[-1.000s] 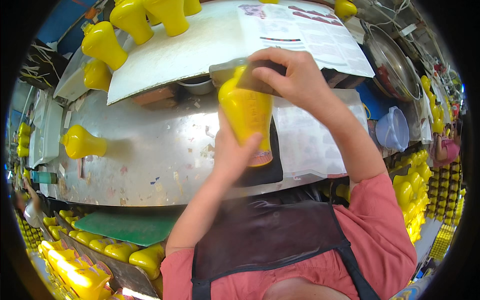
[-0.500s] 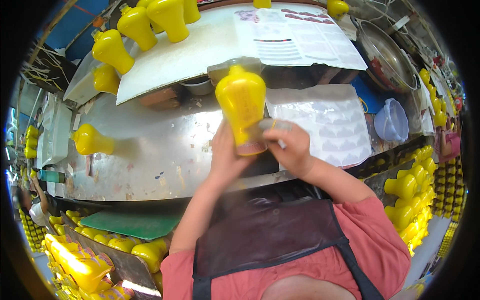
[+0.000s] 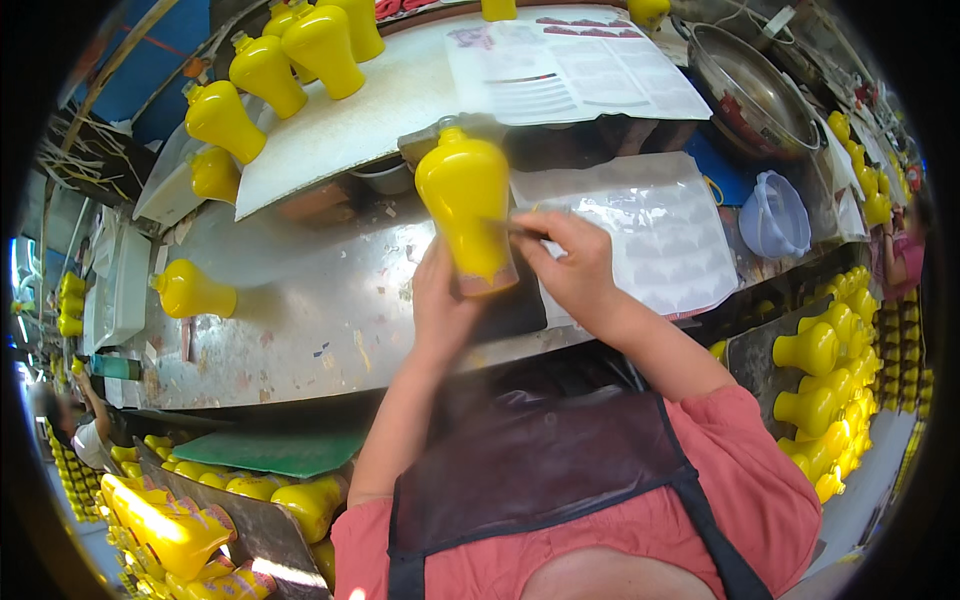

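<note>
A glossy yellow bottle (image 3: 462, 195) with a narrow neck, broad shoulders and a patterned pinkish band round its base stands out over the near table edge, its neck pointing away from me. My left hand (image 3: 440, 300) is closed round its lower left side, near the base. My right hand (image 3: 575, 265) is at the bottle's right side, fingers pinched on a small thin dark piece that touches or nearly touches the narrow waist. Blur hides what that piece is. Right beside this hand lies a sheet of pale printed decals (image 3: 650, 235).
Another yellow bottle (image 3: 195, 290) lies on the metal table (image 3: 290, 350) to the left. Several more stand on a white board (image 3: 400, 110) at the back, beside a printed sheet (image 3: 590, 70). A lilac bucket (image 3: 775, 220) and metal pan (image 3: 750, 90) are at right. Bottles crowd both sides.
The bottle has turned in my left hand: faint print on its front no longer shows. My right hand has moved up along its side. The whole view has shifted slightly.
</note>
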